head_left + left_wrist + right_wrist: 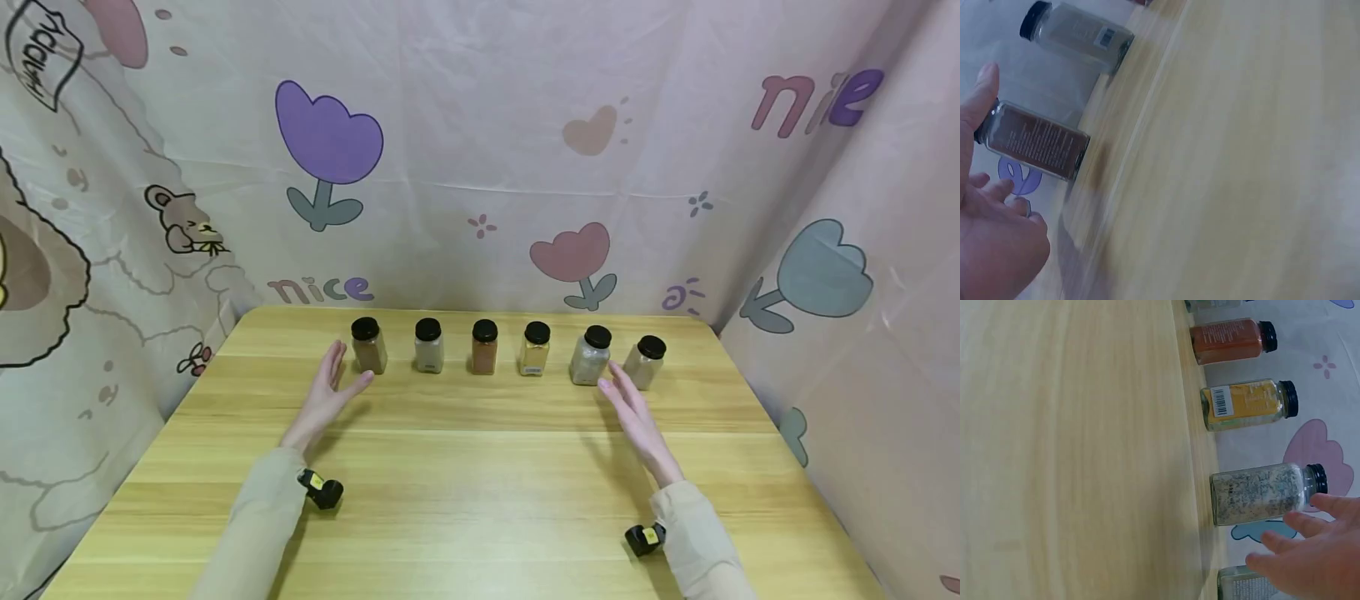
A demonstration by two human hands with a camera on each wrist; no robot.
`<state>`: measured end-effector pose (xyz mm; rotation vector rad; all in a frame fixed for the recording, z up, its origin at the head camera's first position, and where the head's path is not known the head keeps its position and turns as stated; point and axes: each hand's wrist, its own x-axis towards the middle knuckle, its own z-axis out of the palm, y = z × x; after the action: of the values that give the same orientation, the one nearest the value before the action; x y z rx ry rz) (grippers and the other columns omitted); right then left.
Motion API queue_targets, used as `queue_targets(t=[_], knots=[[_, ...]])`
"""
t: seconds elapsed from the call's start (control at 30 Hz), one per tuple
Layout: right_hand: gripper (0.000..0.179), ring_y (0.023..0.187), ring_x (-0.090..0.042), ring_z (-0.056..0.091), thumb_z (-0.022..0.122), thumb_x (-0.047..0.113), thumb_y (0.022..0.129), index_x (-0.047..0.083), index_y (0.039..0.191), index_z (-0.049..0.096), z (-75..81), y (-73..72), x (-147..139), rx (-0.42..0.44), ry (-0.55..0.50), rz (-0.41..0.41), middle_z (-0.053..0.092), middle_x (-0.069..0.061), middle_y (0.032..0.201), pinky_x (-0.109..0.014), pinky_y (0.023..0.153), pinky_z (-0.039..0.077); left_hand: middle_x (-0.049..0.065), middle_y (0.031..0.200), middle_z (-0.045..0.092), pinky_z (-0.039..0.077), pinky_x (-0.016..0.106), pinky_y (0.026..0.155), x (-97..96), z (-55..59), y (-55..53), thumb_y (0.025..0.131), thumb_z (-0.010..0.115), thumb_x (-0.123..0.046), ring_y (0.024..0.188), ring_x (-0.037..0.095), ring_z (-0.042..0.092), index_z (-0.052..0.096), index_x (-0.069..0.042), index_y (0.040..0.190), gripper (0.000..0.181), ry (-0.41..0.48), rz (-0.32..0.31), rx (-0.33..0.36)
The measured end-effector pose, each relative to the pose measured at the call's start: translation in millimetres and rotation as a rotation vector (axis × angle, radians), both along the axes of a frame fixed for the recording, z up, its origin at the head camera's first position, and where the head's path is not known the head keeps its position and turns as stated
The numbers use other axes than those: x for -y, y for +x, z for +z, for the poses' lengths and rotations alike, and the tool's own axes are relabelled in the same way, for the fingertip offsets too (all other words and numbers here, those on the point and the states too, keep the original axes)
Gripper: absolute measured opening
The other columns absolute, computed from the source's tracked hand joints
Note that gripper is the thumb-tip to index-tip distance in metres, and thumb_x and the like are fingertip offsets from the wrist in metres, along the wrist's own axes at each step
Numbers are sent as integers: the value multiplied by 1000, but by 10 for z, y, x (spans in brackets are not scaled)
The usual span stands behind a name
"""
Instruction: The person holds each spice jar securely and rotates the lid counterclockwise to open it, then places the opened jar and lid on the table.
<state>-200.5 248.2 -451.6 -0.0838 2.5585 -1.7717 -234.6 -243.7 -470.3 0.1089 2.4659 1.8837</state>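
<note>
Several square glass spice jars with black lids stand upright in a row along the far side of the table. My left hand (327, 403) is beside the leftmost jar, which holds brown powder (370, 352), with thumb and fingers spread apart and nothing between them. At the right end, my right hand (636, 417) reaches up by the grey speckled jar (589, 363) and the pale beige jar (643, 367). Its fingers are stretched out, overlapping the speckled jar's neck in the right wrist view. That hand holds nothing.
Between the hands stand a pale grey jar (429, 354), a reddish-orange jar (484, 354) and a yellow jar (534, 357). A printed cloth (450, 108) hangs behind the wooden table (480, 500) and on both sides. Small black cameras (326, 492) sit on both wrists.
</note>
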Motion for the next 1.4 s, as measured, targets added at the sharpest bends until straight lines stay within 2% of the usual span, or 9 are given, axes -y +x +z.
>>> queue_targets(t=[0.23, 0.5, 0.73, 1.07, 1.4], knots=[[62, 154, -43, 17, 41, 35, 109, 7, 161, 19, -26, -32, 36, 10, -31, 25, 14, -23, 168, -62, 126, 12, 6, 170, -10, 0, 55, 128, 58, 6, -159, 98, 66, -22, 158, 33, -8, -13, -16, 161, 101, 10, -25, -26], [56, 152, -41, 25, 45, 31, 108, 3, 155, 33, -50, -34, 51, -23, -53, 4, 26, -23, 164, -61, 126, 15, 11, 170, -11, -3, 53, 129, 9, 11, -314, 99, 64, -17, 158, 32, -8, -9, -7, 161, 96, 47, -39, -50], [53, 147, -40, 35, 48, 27, 107, 1, 152, 38, -88, 3, 55, -25, -64, -12, 35, -22, 160, -57, 126, 18, 14, 170, -7, -4, 52, 129, -39, -28, -360, 101, 60, -12, 158, 33, -8, -6, -6, 161, 90, 69, -32, -72], [51, 147, -39, 36, 48, 26, 107, 1, 150, 41, -101, 16, 72, -32, -68, -13, 36, -21, 161, -55, 126, 20, 17, 170, -4, -3, 51, 129, -100, 7, -392, 101, 59, -10, 158, 34, -6, -4, -4, 161, 87, 56, -2, -73], [51, 148, -41, 35, 48, 26, 107, -1, 150, 41, -101, 17, 76, -35, -68, -3, 36, -23, 159, -56, 126, 19, 27, 166, 11, 2, 50, 130, -94, 7, -425, 100, 59, -6, 157, 40, 5, 3, 2, 160, 82, 38, 42, -103]])
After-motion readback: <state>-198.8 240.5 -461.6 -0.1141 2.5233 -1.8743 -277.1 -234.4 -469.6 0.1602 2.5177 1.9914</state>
